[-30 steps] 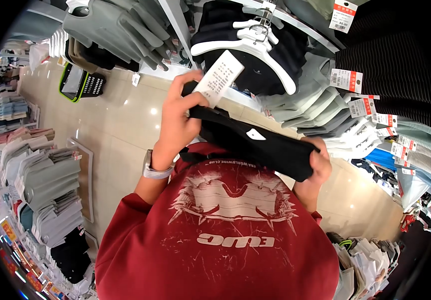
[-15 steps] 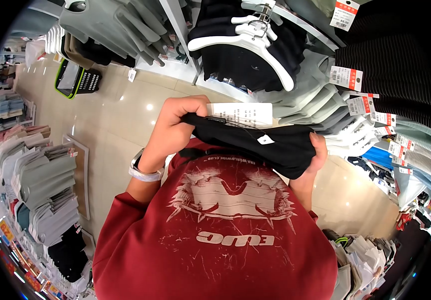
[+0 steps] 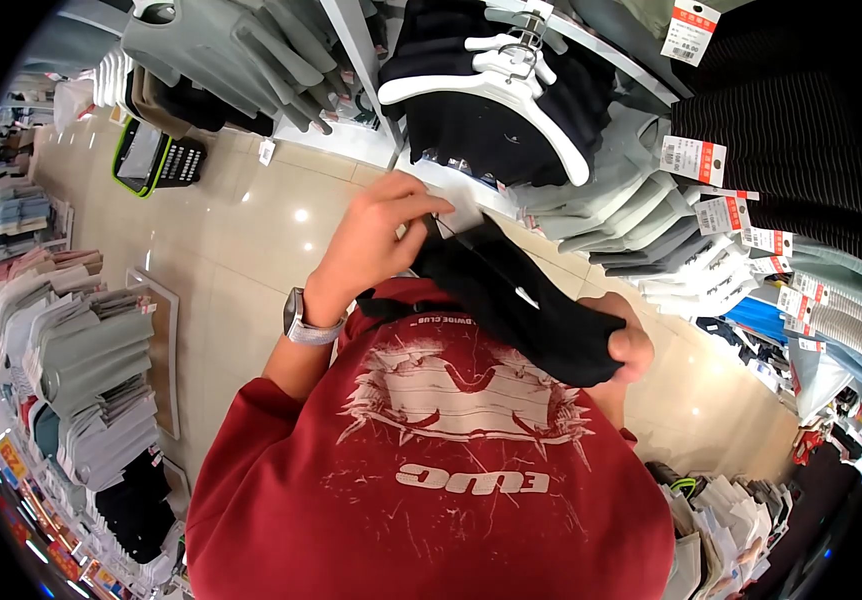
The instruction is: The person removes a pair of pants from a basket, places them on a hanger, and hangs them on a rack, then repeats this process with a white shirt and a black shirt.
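On the red shirt (image 3: 421, 540), the large letters "EWC" (image 3: 471, 482) are printed across the chest, upside down in the view. Nearer the collar edge, "WIDE CLUB" (image 3: 444, 322) can be read in small capitals, with the line's start covered by the black garment (image 3: 516, 295). On the upper price tag (image 3: 691, 33), a figure ending in ".00" can be made out under a red band; its other print is too small to be read. The white tag (image 3: 465, 214) at the garment's upper edge cannot be read.
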The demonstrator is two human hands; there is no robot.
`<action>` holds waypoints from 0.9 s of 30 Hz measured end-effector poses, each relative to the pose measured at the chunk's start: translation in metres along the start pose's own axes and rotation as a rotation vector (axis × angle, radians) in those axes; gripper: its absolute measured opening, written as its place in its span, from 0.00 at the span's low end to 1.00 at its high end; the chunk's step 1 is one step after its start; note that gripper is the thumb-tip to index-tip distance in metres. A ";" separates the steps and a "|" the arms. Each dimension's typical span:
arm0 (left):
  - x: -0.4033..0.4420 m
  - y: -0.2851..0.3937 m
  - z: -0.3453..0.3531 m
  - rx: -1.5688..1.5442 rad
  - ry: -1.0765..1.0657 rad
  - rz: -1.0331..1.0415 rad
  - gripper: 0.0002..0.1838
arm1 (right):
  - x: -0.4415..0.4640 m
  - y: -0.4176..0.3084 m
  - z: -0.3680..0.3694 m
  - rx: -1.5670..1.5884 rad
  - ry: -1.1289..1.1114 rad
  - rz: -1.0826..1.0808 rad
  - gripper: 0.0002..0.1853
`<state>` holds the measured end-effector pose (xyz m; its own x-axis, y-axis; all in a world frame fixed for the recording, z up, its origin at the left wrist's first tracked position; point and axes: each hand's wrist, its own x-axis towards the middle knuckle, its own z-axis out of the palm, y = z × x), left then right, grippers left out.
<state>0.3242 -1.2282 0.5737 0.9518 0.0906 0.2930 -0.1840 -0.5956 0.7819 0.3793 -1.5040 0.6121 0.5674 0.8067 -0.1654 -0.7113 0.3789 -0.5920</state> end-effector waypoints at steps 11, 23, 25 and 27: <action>-0.001 -0.007 -0.027 -0.289 -0.146 -0.142 0.06 | 0.000 -0.001 0.009 -0.318 0.579 -0.254 0.25; 0.015 0.068 0.000 -0.939 -0.223 -0.182 0.06 | 0.033 -0.019 0.032 -0.546 -0.078 0.055 0.26; 0.019 0.067 0.005 -0.801 -0.210 -0.082 0.07 | 0.036 -0.019 0.051 -0.718 -0.072 0.063 0.18; 0.019 0.068 0.007 -0.807 -0.283 -0.164 0.09 | 0.035 -0.017 0.050 -0.887 -0.011 0.058 0.14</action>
<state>0.3317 -1.2727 0.6290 0.9870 -0.1403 0.0786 -0.0549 0.1650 0.9848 0.3908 -1.4599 0.6560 0.5328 0.8200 -0.2092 -0.1530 -0.1497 -0.9768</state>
